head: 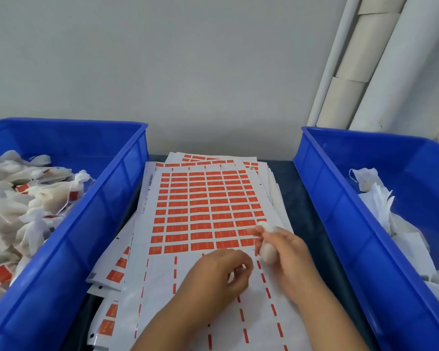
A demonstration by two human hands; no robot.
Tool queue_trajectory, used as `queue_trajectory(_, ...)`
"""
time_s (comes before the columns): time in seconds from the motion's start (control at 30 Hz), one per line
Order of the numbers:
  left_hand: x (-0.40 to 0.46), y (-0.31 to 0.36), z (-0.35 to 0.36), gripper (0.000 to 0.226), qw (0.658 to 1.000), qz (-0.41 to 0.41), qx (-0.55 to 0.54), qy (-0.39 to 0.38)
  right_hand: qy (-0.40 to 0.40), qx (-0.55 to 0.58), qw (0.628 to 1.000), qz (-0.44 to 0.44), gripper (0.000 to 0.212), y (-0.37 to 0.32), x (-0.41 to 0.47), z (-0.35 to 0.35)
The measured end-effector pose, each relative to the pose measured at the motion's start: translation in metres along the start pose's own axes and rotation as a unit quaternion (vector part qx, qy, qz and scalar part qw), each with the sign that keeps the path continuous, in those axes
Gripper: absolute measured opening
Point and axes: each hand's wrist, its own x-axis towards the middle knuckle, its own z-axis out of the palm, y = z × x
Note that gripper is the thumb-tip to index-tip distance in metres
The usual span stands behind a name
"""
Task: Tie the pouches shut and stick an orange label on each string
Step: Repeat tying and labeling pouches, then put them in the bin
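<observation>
Right hand [288, 252] grips a small white pouch [266, 252], fingers curled around it, over the sheet of orange labels [208, 211] at 5 o'clock of the label grid. Left hand [221, 277] sits at 7 o'clock of the pouch, fingertips pinched together; what they pinch cannot be told. Blue bin [107, 198] at 9 o'clock holds labelled pouches; blue bin [340, 211] at 3 o'clock holds white pouches.

place: packing workshop — blue bins [107, 198] of pouches [36, 198] | label sheets [208, 206] stacked
</observation>
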Motion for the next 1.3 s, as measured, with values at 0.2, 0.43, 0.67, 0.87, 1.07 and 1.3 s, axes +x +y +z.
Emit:
queue_trajectory(0.2,0.0,0.0,0.001,0.03,0.992,0.01,-0.032,0.12,-0.131,-0.308,0.94,-0.061,0.01,0.003,-0.01,0.013)
queue_trajectory(0.43,0.006,0.0,0.001,0.018,0.952,-0.157,-0.21,0.156,-0.22,-0.308,0.924,-0.053,0.021,0.003,-0.012,0.016)
queue_trajectory(0.67,0.007,-0.001,-0.007,0.012,0.907,-0.246,-0.308,0.151,-0.147,-0.34,0.922,-0.113,0.011,0.006,-0.012,0.019)
queue_trajectory(0.87,0.006,0.003,-0.008,0.018,0.863,-0.282,-0.407,0.106,-0.087,-0.312,0.932,-0.161,0.015,0.009,-0.013,0.023)
queue_trajectory(1.07,0.005,0.003,-0.007,0.025,0.848,-0.302,-0.425,0.097,-0.079,-0.283,0.939,-0.178,0.012,0.015,-0.013,0.026)
queue_trajectory(1.3,0.007,0.003,-0.007,0.019,0.836,-0.329,-0.421,0.124,-0.032,-0.234,0.959,-0.159,0.002,0.017,-0.008,0.025)
